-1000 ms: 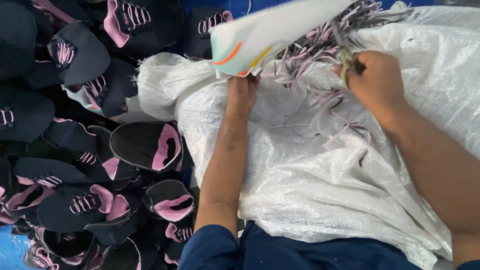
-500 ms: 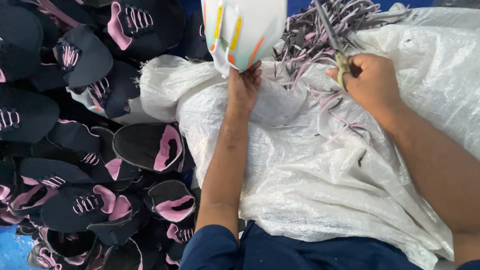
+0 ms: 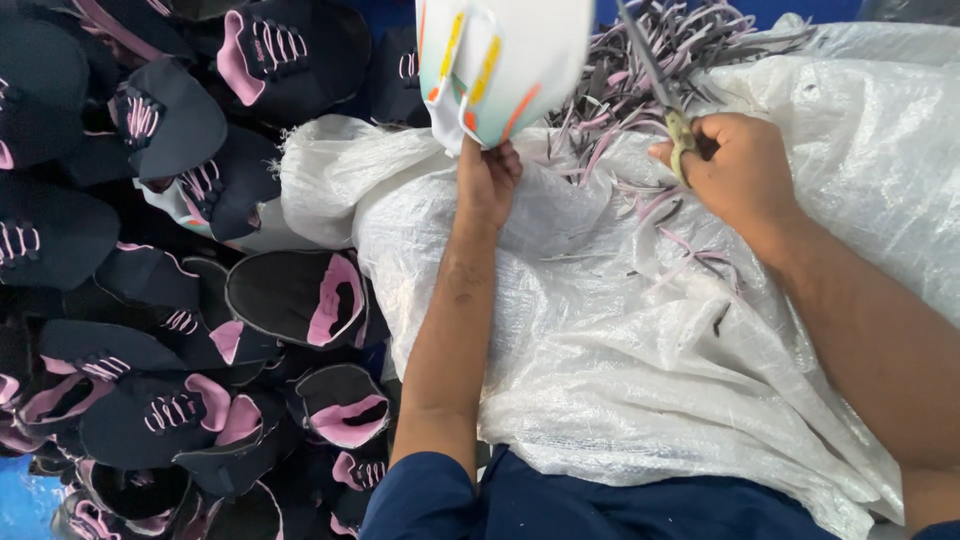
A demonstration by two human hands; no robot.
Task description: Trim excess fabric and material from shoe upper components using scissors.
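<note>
My left hand [image 3: 488, 180] grips the lower edge of a white shoe upper [image 3: 500, 62] with orange, yellow and teal trim, holding it up at the top middle. My right hand [image 3: 735, 170] is closed on a pair of scissors [image 3: 655, 80] with yellow-green handles, blades pointing up and away over a heap of thin grey and pink fabric strips [image 3: 640, 110]. Both hands rest over a white woven plastic sack [image 3: 620, 350] spread across my lap.
A big pile of black shoe uppers with pink linings and laces [image 3: 170, 300] fills the left side, touching the sack's edge. Loose trimmed strips [image 3: 700, 260] lie scattered on the sack below my right hand. Blue surface shows at the bottom left corner [image 3: 15, 490].
My left hand has turned the white upper from lying sideways toward the right to standing more upright above the hand. The right hand with the scissors has stayed nearly still.
</note>
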